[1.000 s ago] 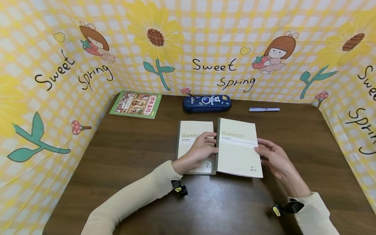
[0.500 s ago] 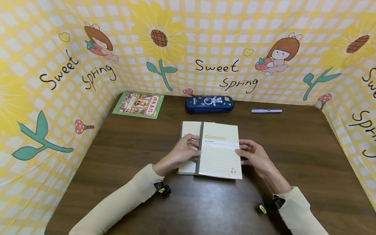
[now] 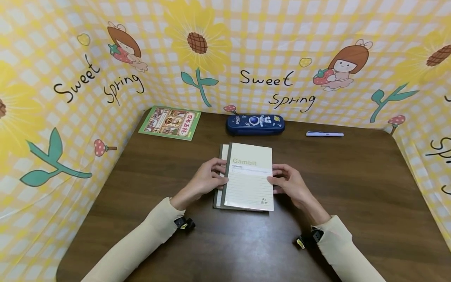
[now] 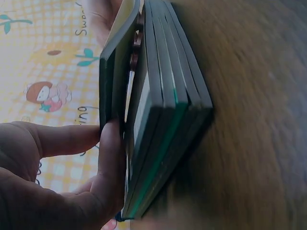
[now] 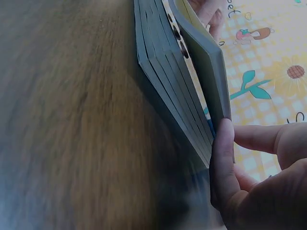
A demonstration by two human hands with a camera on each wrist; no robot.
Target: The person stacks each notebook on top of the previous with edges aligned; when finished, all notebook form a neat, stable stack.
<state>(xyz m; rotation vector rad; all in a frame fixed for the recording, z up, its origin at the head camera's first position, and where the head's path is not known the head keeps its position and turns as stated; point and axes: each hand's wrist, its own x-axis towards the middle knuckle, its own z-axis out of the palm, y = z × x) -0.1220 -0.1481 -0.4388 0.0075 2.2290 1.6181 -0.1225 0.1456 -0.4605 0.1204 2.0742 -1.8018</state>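
Note:
A cream "Gambit" notebook [image 3: 250, 184] with a dark spine lies between the two hands in the head view. My left hand [image 3: 207, 178] pinches its spine edge between thumb and fingers. On the opposite side, my right hand [image 3: 290, 183] pinches the other long edge. Underneath is a stack of several notebooks [image 4: 158, 120] on the table, with only its left strip showing from above. Both wrist views show a narrow gap between the held notebook [image 5: 211, 62] and the stack, with fingers reaching into it.
Along the back of the brown table [image 3: 151, 250] lie a green-bordered book [image 3: 170, 123], a dark blue pencil case [image 3: 255, 125] and a lilac pen [image 3: 325, 134]. A yellow checked cloth [image 3: 267, 39] hangs behind and at the sides.
Both hands have carried the held notebook leftward. It was beside the stack and now covers most of it, leaving a strip at the left.

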